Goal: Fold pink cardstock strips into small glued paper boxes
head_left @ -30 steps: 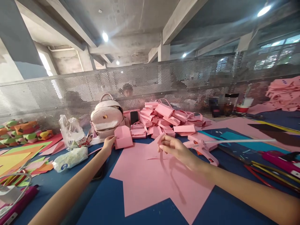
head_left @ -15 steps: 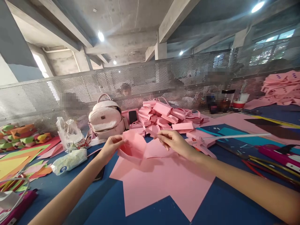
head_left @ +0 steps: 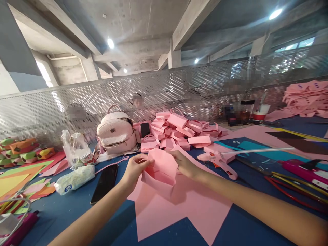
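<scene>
Between my hands is a folded pink paper box point(head_left: 160, 181), its open side tilted toward me. My left hand point(head_left: 137, 169) pinches its left edge, thumb on the near side. My right hand point(head_left: 183, 164) is closed at its upper right edge, with the fingertips partly hidden behind the paper. Under the box lies a flat pink paper sheet point(head_left: 189, 201) with pointed, notched edges. A pink and white glue gun point(head_left: 220, 162) rests right of my right hand. Behind my hands is a heap of folded pink paper boxes point(head_left: 179, 126).
A pale pink backpack point(head_left: 114, 133) stands behind my left hand. A black phone point(head_left: 105, 182), a tissue pack point(head_left: 75, 179) and a clear plastic bag point(head_left: 77, 148) lie to the left. Several cords point(head_left: 292, 191) and a magenta power strip point(head_left: 304, 172) lie right. A perforated metal screen point(head_left: 159, 87) spans the back.
My left hand has moved right and slightly down with the pink box. My right hand, formerly apart from the box, now meets its right edge. More of the phone and glue gun shows.
</scene>
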A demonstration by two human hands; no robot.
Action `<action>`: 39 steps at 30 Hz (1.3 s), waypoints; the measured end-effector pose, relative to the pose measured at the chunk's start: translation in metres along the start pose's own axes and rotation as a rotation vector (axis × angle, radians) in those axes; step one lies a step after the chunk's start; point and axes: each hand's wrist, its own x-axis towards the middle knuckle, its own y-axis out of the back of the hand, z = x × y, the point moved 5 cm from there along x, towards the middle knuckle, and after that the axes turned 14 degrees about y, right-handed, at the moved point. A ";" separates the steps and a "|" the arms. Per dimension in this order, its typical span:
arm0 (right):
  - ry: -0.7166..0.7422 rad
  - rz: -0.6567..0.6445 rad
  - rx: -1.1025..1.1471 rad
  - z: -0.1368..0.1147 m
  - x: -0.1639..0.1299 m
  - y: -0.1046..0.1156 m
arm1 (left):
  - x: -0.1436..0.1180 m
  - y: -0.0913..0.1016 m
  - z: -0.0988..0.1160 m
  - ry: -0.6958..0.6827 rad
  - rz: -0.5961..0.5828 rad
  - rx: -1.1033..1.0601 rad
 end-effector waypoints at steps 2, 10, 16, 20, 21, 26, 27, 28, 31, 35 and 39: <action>-0.073 0.054 0.081 0.009 -0.002 0.002 | 0.004 0.008 -0.004 0.003 0.040 -0.015; -0.212 0.097 0.153 0.049 -0.008 0.013 | 0.021 0.045 -0.016 0.015 0.169 -0.077; -0.096 0.072 0.112 0.065 -0.014 0.003 | 0.024 0.052 -0.026 0.025 0.187 -0.095; -0.114 0.077 0.192 0.050 -0.019 -0.006 | 0.018 0.043 -0.032 0.031 0.144 -0.099; -0.131 0.082 0.239 0.047 -0.021 -0.009 | 0.017 0.040 -0.034 0.035 0.133 -0.103; -0.113 0.168 0.091 0.045 -0.026 -0.014 | 0.010 0.028 -0.038 0.052 0.099 -0.123; -0.121 0.192 0.035 0.049 -0.027 -0.013 | 0.009 0.028 -0.038 0.056 0.096 -0.123; -0.137 0.214 -0.001 0.054 -0.027 -0.012 | 0.009 0.027 -0.038 0.059 0.093 -0.122; -0.167 0.244 -0.022 0.063 -0.028 -0.009 | 0.010 0.029 -0.037 0.056 0.070 -0.123; -0.184 0.251 -0.014 0.063 -0.028 -0.007 | 0.012 0.034 -0.033 0.023 0.058 -0.141; -0.190 0.255 -0.016 0.060 -0.028 -0.007 | 0.012 0.034 -0.033 0.021 0.084 -0.142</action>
